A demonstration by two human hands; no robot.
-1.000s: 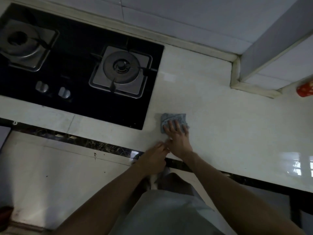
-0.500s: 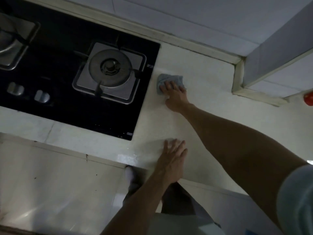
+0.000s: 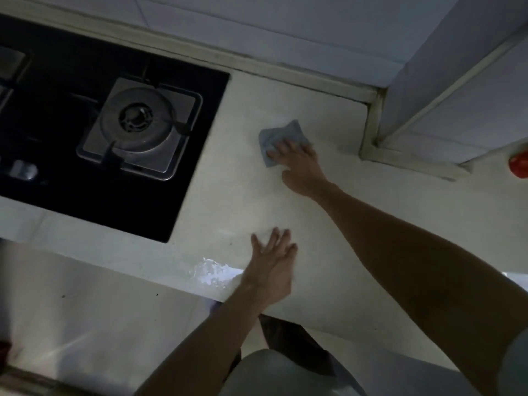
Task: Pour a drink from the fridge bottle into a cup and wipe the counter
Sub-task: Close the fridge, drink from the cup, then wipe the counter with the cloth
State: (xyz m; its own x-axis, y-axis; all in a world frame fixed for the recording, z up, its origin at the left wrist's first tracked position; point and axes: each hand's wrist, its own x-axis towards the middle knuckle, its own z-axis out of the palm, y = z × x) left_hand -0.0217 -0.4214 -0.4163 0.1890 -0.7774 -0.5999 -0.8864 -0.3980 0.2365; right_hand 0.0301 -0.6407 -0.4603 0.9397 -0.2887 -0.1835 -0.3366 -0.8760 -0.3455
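Wiping under way on the counter (image 3: pixel 228 195): right hand (image 3: pixel 298 164) laid on the grey cloth (image 3: pixel 281 135), fingers stretched over it and pressing down, not bunching or pinching it. Grey cloth now toward the back of the counter, apart from the stove (image 3: pixel 114 124) and nearer the corner post (image 3: pixel 374 130). One second back, sat near the front edge by the stove's near corner; half a second back, pushed up beside the stove's far right corner; since then swept rightward off that edge. Reads as one long stroke out from the front lip, then across the back strip.

Left hand (image 3: pixel 271 261) released, fingers splayed and flat on the counter close to the front edge, holding nothing. A second ago tucked against the right wrist; since planted, probably as a prop for the long reach.

Wet-looking patch (image 3: pixel 211 272) just left of the left wrist at the front lip, clear of the grey cloth for now; possibly glare only, hard to tell.

Nothing of the pouring step in view, so unconfirmed from here. Red object (image 3: pixel 518 164) at far right, too blurred to name.

Judged: wipe partly done, front strip and right side likely still owed
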